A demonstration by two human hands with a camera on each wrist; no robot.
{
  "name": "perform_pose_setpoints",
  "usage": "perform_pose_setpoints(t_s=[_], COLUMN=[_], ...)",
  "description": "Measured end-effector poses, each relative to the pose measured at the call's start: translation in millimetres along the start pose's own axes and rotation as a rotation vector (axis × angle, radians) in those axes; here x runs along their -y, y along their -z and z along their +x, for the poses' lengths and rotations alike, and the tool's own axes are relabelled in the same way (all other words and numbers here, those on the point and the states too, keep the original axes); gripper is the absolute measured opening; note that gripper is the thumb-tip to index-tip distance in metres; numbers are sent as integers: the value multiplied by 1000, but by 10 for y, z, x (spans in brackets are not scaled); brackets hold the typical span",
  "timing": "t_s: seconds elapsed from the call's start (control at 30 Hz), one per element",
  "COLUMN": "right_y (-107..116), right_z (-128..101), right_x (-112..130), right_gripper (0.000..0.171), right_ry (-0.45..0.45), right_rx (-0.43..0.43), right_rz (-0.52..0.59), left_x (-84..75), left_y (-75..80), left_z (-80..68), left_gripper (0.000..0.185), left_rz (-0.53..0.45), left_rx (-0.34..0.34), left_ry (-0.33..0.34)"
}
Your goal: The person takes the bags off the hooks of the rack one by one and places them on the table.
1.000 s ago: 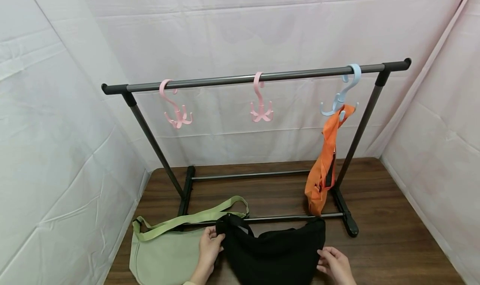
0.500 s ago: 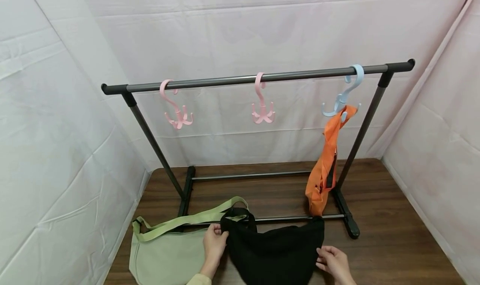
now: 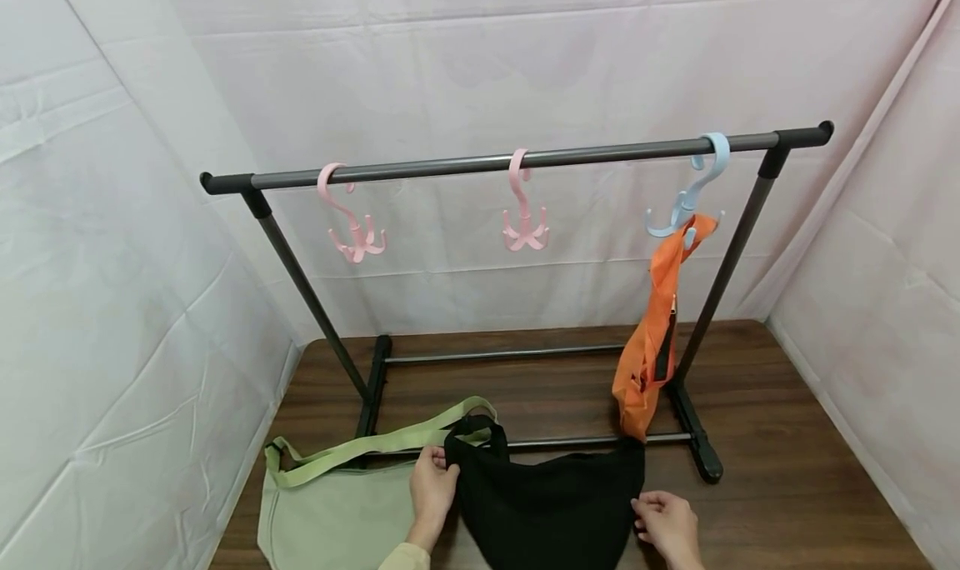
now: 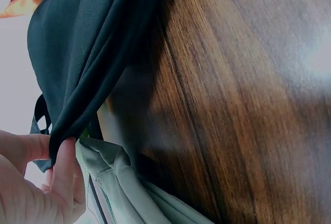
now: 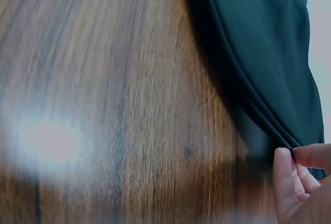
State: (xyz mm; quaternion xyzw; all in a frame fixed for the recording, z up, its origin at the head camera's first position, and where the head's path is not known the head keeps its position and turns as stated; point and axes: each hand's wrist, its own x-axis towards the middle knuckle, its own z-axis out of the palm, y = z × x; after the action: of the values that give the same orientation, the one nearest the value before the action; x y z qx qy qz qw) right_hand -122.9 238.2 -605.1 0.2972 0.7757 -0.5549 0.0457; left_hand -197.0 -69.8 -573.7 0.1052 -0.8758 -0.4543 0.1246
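- While both hands hold the black bag [image 3: 551, 507], its left corner has just shifted a little to the right.
- The left hand [image 3: 433, 491] went with that corner, and it pinches the fabric there between thumb and forefinger.
- The right hand [image 3: 666, 527] has hardly moved; its thumb and fingertips pinch the bag's edge near the other end, so the gap between the hands is slightly narrower.
- The black strap [image 3: 498, 443] now shows as a clearer loop behind the left corner, over the green strap [image 3: 390, 442], and the bag's top edge looks less rumpled.
- The black bag is at the front of the worktop [image 3: 795, 478], right of the green bag [image 3: 337, 516]; whether its underside is fully resting cannot be told.
- The orange bag [image 3: 645, 370] stays on the blue hook [image 3: 686, 207], and the rack [image 3: 450, 168] also carries two pink hooks [image 3: 525, 235] with nothing on them.
- For the work in hand, this looks like a small straightening: the black bag is gripped at both ends and not on any hook.
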Motion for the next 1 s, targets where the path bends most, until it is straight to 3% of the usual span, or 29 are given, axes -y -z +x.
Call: perform_pose_setpoints(t_s=[0.2,0.47,0.8,1.0], right_y=[-27,-64,-61,81], right_z=[25,29,57,30], right_x=[-3,-16,-40,35], right_gripper=[12,12,11,16], right_ry=[82,101,131,122], right_rx=[-22,-37,-38,-45], right_rz=[-117,-151,-185,-168], left_x=[29,49,59,-42], left_y=[-23,-38,7,117], left_z=[10,27,58,106], left_gripper=[18,19,20,20], left_rz=[50,91,98,108], left_rx=[-4,-14,29,22], left_ry=[-23,-12,49,0])
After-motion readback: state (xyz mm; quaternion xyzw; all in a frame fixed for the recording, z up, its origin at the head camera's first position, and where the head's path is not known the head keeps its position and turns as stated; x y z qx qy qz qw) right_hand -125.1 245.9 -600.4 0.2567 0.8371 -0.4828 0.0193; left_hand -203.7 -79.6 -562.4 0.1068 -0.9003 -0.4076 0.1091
